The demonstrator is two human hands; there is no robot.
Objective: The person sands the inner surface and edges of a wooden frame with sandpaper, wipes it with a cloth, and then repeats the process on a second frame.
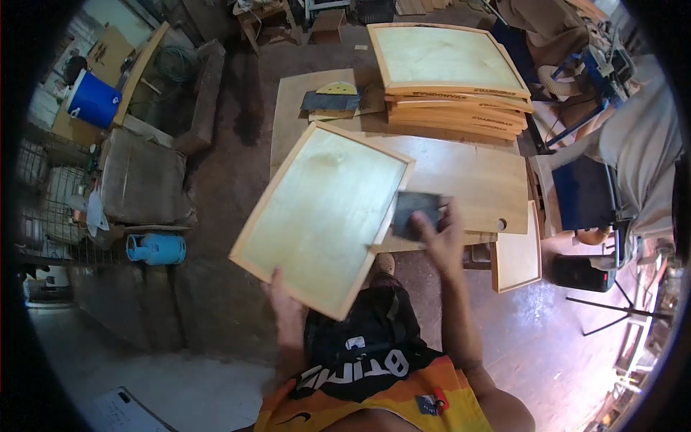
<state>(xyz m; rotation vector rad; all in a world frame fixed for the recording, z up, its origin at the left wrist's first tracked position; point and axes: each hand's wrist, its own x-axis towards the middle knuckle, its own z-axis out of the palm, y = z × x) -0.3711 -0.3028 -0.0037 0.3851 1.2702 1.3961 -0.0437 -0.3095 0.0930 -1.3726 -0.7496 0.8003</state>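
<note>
A wooden tray with a raised rim and a pale panel (pixel 317 209) is tilted in front of me, its far side over the table. My left hand (pixel 284 299) grips its near left edge, thumb over the rim and the other fingers hidden beneath. In my right hand (pixel 445 241) is a dark sheet of sandpaper (pixel 417 214), thumb on top, right beside the tray's right rim. That hand is slightly smeared by motion.
Several similar trays (pixel 450 61) are stacked at the table's far right. A yellow sanding disc (pixel 337 88) and a dark sheet (pixel 327 101) lie at the back left. Another tray (pixel 517 252) stands low at the right. A blue gas cylinder (pixel 157 249) is on the left.
</note>
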